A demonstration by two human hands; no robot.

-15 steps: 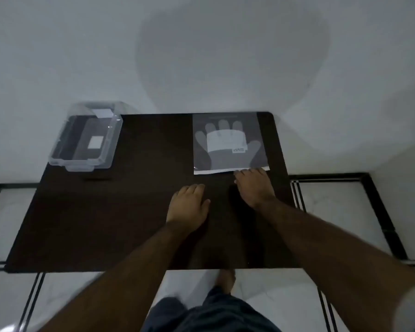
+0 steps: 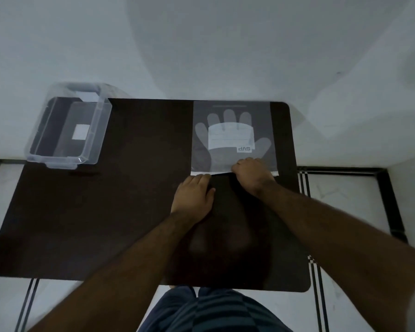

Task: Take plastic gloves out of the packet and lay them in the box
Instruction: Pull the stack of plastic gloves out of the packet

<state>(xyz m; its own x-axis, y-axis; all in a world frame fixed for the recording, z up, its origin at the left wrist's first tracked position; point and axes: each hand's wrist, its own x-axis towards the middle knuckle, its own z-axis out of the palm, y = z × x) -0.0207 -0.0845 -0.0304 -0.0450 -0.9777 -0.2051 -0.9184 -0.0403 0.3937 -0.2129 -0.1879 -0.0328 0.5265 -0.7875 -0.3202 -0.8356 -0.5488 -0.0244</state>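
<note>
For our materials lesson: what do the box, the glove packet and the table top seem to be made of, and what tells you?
Box: clear, glossy rigid plastic; the table shows through its walls.
Glove packet: thin translucent plastic film, likely; the printed glove shape shows through.
Table top: dark, smooth, matt, perhaps laminate or wood; too dim to tell.

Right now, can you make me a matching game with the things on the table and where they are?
Things:
1. box
2. packet
3. left hand
4. right hand

Places:
A. on the packet's near edge, knuckles bent
B. flat on the dark table, fingertips at the packet's near edge
C. far left corner of the table, nothing in it but a white label
D. far right part of the table, glove picture showing

Pairs: 1-C, 2-D, 3-B, 4-A
</note>
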